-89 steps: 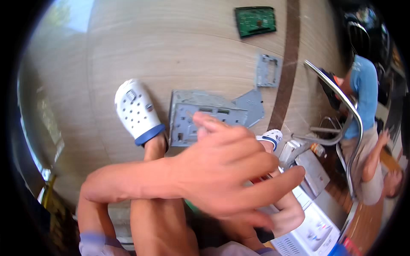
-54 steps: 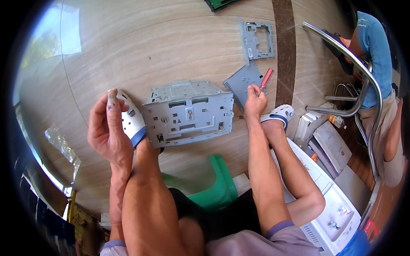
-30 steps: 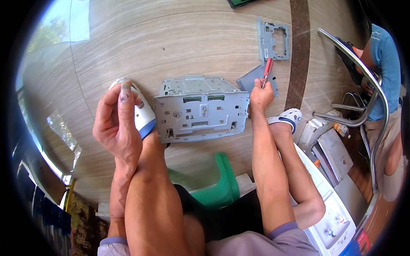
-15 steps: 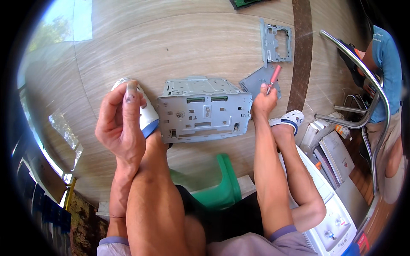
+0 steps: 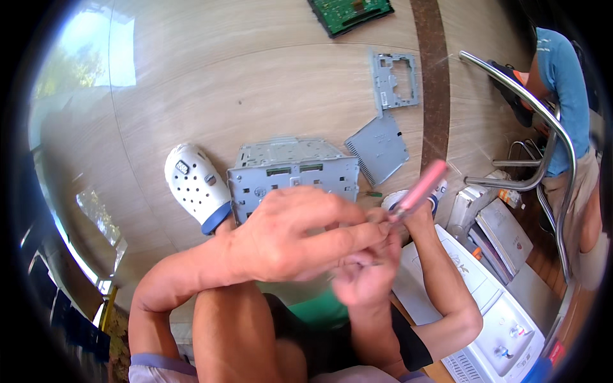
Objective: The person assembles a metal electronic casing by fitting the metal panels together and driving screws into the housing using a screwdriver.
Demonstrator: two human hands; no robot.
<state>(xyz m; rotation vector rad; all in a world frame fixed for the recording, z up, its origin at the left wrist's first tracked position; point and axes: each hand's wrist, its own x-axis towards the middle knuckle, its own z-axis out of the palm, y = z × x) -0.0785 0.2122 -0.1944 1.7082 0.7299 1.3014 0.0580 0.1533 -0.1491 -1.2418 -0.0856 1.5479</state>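
Note:
My left hand point(image 5: 294, 236) reaches across to the right above my lap. Its fingertips meet those of my right hand point(image 5: 370, 277), which is closed round the shaft end of a screwdriver. The screwdriver's pink-red handle point(image 5: 424, 186) points up and to the right. What my left fingers pinch, if anything, is hidden where the two hands meet. Just beyond them a grey metal chassis point(image 5: 290, 153) with slots and two green connector strips stands on the floor. My left hand covers part of its front.
A flat grey metal plate point(image 5: 378, 150) and a metal frame point(image 5: 394, 82) lie at right. A green circuit board point(image 5: 351, 14) lies farther off. A white appliance point(image 5: 504, 332), stacked books point(image 5: 501, 236) and a tubular chair point(image 5: 543, 108) stand right, near a seated person point(image 5: 562, 96).
My left hand has swung right and down to meet my right hand. The right hand has drawn back toward me with the screwdriver. The view has shifted, showing more of the circuit board.

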